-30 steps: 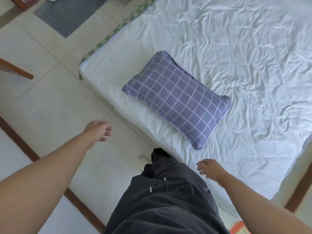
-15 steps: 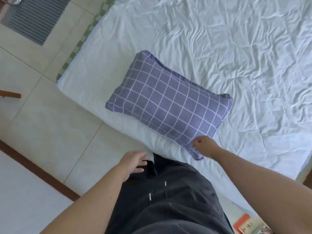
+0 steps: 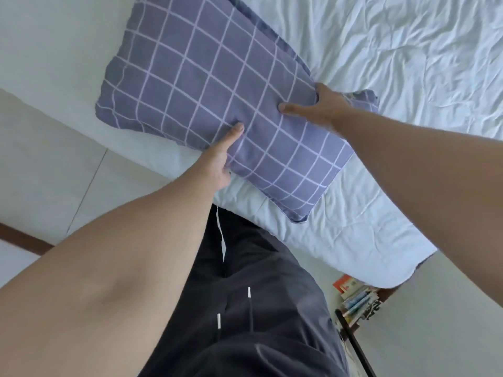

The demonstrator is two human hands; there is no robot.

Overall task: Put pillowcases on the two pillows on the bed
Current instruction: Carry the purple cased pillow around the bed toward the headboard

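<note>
Soft, light purple checked pillow (image 3: 217, 99) on the bed (image 3: 394, 50) near its edge, squishy, best held at the ends, with left hand (image 3: 217, 161) and right hand (image 3: 318, 107) both clamped on it.

I see a purple checked pillow (image 3: 217, 85) lying across the near edge of the bed (image 3: 408, 50), on its wrinkled white sheet. My left hand (image 3: 220, 159) grips the pillow's near long side, thumb on top. My right hand (image 3: 318, 107) grips the far side near its right end, thumb pressed into the cover. Below are my dark trousers (image 3: 258, 308), with a stack of books (image 3: 356, 297) on the floor (image 3: 40, 172).
</note>
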